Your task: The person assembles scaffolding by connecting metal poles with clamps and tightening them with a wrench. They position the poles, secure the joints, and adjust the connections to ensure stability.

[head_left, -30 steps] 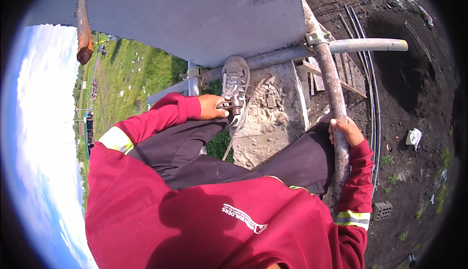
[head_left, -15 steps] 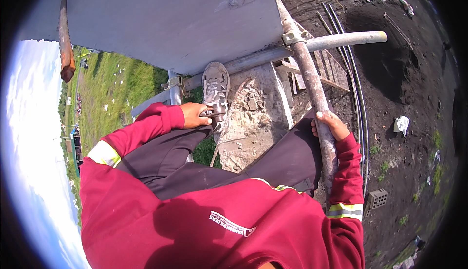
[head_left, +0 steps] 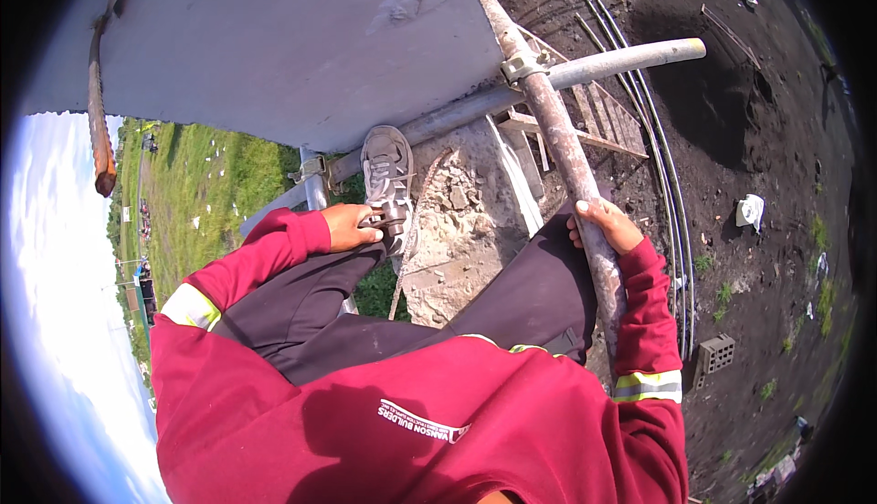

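My left hand (head_left: 347,227) is closed on a dark metal scaffold clamp (head_left: 393,215), held just above my grey laced shoe (head_left: 386,161). Part of the clamp is behind my fingers. With my right hand (head_left: 609,225) I grip a long scaffold pipe (head_left: 571,152), rust-stained and spattered with pale mortar, which slopes past my right thigh. Farther up, a coupler (head_left: 524,67) joins this pipe to a grey crossing pipe (head_left: 630,60). My shoe stands at the left edge of a narrow plank (head_left: 466,253) covered in mortar crumbs.
A smooth grey concrete wall (head_left: 274,38) rises ahead. Another coupler (head_left: 311,168) sits on pipes left of my shoe. A rusty bar (head_left: 98,129) sticks out at upper left. Far below on the right lie long pipes (head_left: 660,152), a hollow block (head_left: 716,354) and dark soil.
The view has shifted slightly, so the wall, pipes and plank sit a little further left and lower. Both hands keep their holds on the clamp and the pipe.
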`<state>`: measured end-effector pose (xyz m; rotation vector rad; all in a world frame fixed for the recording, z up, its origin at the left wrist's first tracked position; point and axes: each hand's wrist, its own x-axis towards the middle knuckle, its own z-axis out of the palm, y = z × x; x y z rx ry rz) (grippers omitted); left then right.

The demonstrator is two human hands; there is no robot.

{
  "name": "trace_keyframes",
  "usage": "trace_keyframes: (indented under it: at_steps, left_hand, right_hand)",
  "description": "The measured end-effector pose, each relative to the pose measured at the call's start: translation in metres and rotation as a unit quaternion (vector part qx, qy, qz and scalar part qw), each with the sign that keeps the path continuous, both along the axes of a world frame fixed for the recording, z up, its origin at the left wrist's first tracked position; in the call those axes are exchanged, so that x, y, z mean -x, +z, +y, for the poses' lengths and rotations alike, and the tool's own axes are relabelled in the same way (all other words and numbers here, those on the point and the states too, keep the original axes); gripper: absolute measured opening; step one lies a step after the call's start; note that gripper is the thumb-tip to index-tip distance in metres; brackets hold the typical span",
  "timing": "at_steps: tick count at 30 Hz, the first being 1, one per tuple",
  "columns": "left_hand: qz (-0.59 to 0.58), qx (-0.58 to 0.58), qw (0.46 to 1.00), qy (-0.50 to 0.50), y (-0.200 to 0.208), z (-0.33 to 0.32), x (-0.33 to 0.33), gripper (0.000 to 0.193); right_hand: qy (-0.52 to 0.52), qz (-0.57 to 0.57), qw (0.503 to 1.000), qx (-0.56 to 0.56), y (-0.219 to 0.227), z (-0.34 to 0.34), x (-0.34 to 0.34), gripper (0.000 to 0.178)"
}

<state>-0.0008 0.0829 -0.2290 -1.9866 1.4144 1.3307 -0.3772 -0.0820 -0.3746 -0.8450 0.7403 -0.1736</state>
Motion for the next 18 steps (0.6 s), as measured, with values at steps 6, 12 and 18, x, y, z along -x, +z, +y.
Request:
trace_keyframes:
  at_steps: [6, 12, 18]
  left_hand:
    - [-0.006, 0.019, 1.0, -0.01, -0.0001, 0.0, 0.0022, 0.045]
    - [-0.009, 0.025, 1.0, -0.015, -0.003, 0.0007, 0.0007, 0.044]
    - [-0.005, 0.048, 0.999, -0.017, -0.0059, 0.0029, 0.0002, 0.037]
  right_hand:
    - [-0.005, 0.004, 1.0, -0.007, -0.0045, 0.0, 0.0008, 0.034]
    - [-0.01, -0.021, 0.999, -0.028, -0.0068, -0.0003, 0.0008, 0.031]
    - [-0.013, -0.029, 0.999, -0.029, -0.0026, 0.0002, 0.0002, 0.029]
